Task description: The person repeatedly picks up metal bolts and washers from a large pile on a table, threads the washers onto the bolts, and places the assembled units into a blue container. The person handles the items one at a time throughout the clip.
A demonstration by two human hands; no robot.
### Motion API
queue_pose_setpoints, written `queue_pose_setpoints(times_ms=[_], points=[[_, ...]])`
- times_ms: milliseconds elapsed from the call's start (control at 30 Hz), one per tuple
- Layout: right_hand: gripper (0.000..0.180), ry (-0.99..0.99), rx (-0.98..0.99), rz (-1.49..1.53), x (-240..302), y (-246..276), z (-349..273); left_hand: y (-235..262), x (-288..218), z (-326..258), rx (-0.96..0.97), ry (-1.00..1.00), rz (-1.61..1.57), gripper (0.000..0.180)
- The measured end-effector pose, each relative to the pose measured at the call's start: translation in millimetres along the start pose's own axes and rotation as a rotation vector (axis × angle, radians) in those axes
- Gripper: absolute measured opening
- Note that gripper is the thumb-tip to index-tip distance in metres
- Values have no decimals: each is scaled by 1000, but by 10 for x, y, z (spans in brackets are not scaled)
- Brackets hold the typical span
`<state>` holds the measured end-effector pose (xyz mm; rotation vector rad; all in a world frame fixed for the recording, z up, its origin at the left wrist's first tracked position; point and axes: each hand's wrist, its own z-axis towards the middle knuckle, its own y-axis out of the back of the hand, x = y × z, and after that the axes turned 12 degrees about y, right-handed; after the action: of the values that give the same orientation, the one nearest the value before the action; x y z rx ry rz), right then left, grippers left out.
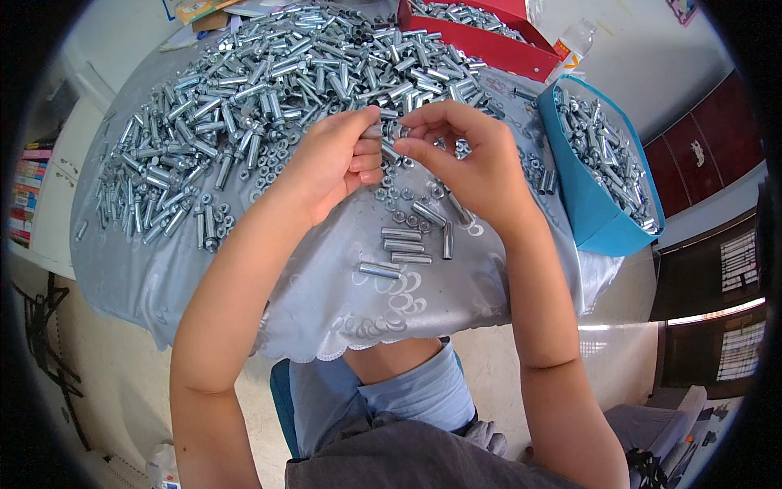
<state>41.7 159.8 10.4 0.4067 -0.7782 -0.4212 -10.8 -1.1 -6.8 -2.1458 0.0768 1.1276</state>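
Note:
Above the table's middle, my left hand (330, 163) is closed round a short silver sleeve anchor bolt (384, 131), thumb on top and fingers curled under. My right hand (481, 155) pinches the bolt's right end between thumb and forefinger; whether a nut or washer sits there is too small to tell. Below the hands lie several loose metal sleeves (401, 245) on the cloth. A cluster of hex nuts (399, 217) is just beyond them. Behind the hands spreads a large heap of silver anchor bolts and sleeves (285, 85).
A blue fabric bin (595, 204) full of assembled bolts stands at the table's right edge. At the back right is a red box (497, 50) with more metal pieces, beside a clear plastic bottle (574, 41). A silver-grey patterned tablecloth (456, 293) hangs over the near edge.

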Motion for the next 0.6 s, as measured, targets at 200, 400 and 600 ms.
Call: queue_pose_setpoints(times_ms=[200, 400, 600], points=[[19, 13, -50, 13, -18, -15, -5, -22, -11, -8, 20, -5, 18, 21], [17, 14, -13, 51, -22, -68, -24, -23, 14, -20, -20, -96, 117, 18], [18, -25, 47, 69, -13, -128, -29, -43, 38, -8, -110, -226, 233, 22]])
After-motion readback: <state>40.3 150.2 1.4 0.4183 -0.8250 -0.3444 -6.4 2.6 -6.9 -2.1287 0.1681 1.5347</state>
